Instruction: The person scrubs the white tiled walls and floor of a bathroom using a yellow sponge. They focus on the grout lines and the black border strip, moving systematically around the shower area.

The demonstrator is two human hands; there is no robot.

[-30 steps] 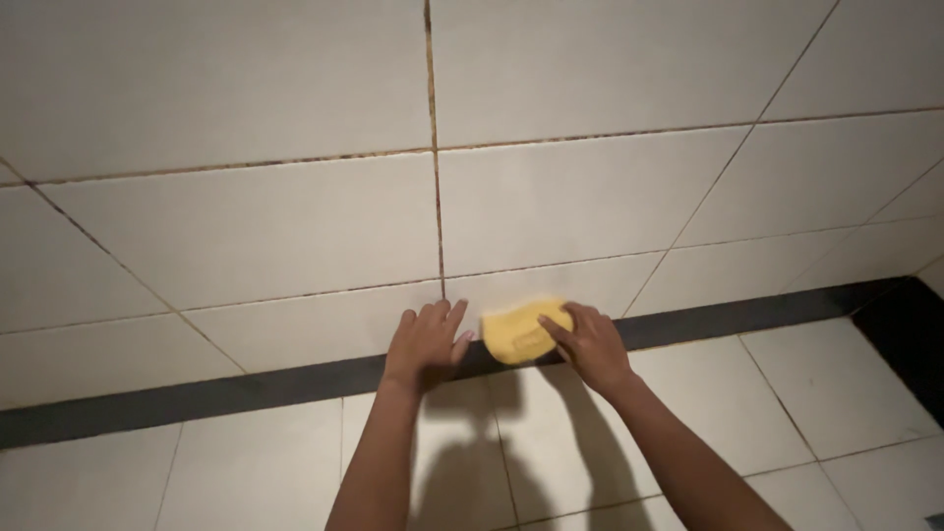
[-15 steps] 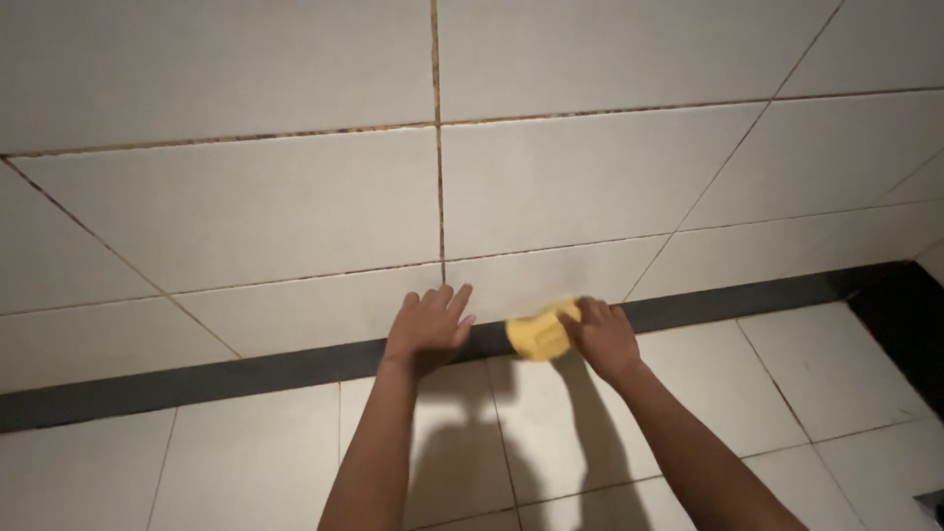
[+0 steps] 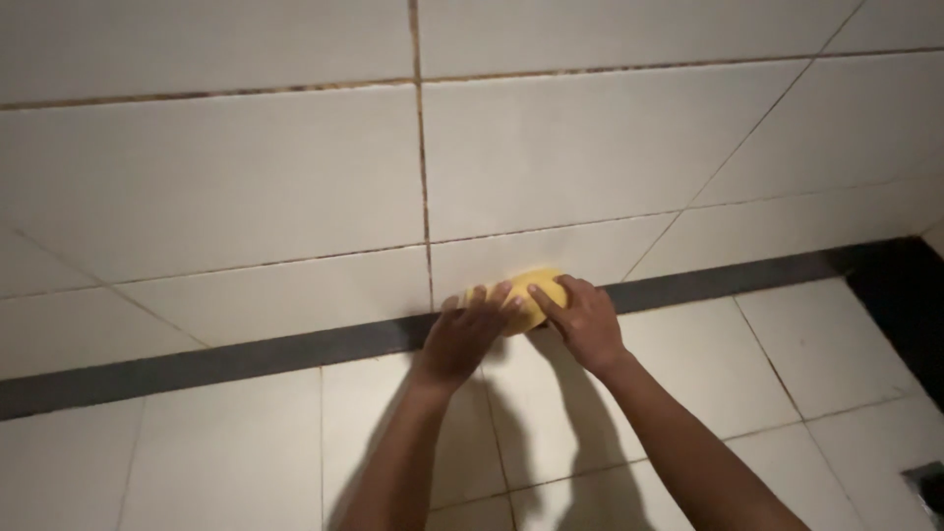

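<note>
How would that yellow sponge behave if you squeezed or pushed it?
The yellow sponge looks soft and rounded, so it probably squashes and weighs little. Both the left hand and right hand press it against the tile wall; flat-sided, it likely slides rather than rolls.

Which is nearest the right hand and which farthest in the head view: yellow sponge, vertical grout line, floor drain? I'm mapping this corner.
1. Yellow sponge: under the right hand fingertips, at the wall's base.
2. Vertical grout line: up the wall, to the left.
3. Floor drain: far right, bottom corner.
</note>
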